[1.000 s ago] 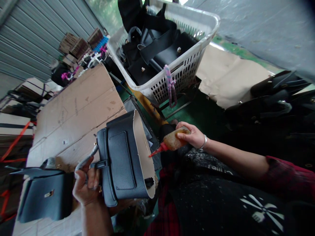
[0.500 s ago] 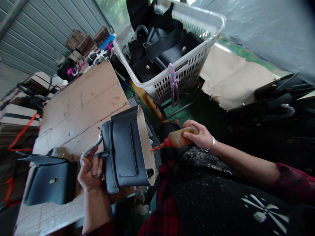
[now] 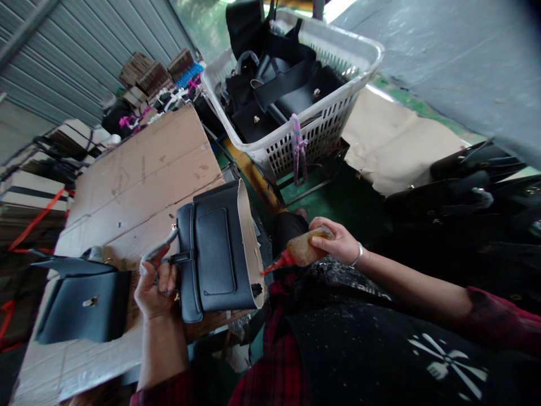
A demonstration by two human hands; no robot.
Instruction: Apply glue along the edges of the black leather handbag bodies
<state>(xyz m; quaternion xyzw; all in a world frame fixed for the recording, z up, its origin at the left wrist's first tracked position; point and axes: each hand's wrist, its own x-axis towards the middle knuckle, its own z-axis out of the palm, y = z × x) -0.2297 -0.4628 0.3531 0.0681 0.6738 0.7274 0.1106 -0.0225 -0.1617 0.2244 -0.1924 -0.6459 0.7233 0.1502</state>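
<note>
My left hand (image 3: 158,282) is closed around the wrapped handle of a black handbag (image 3: 215,254), which lies on its side at the table's near edge. The bag's pale underside faces right. My right hand (image 3: 336,242) grips a glue bottle (image 3: 306,248) holding amber liquid, its red nozzle pointing left and down. The nozzle tip touches or nearly touches the pale underside near its lower end; I cannot tell which. A second black handbag (image 3: 87,304) with a metal clasp rests left of my left hand.
Cardboard (image 3: 147,163) covers the table. Beyond it stands a white plastic basket (image 3: 270,146) heaped with black bags. More black bags (image 3: 465,192) are piled at the right, beside a beige sheet (image 3: 393,135). Stacked goods (image 3: 34,192) line the left side.
The bottle's nozzle has moved down along the bag's pale underside, towards its lower end. My left hand keeps its hold on the handle. The camera view has shifted slightly.
</note>
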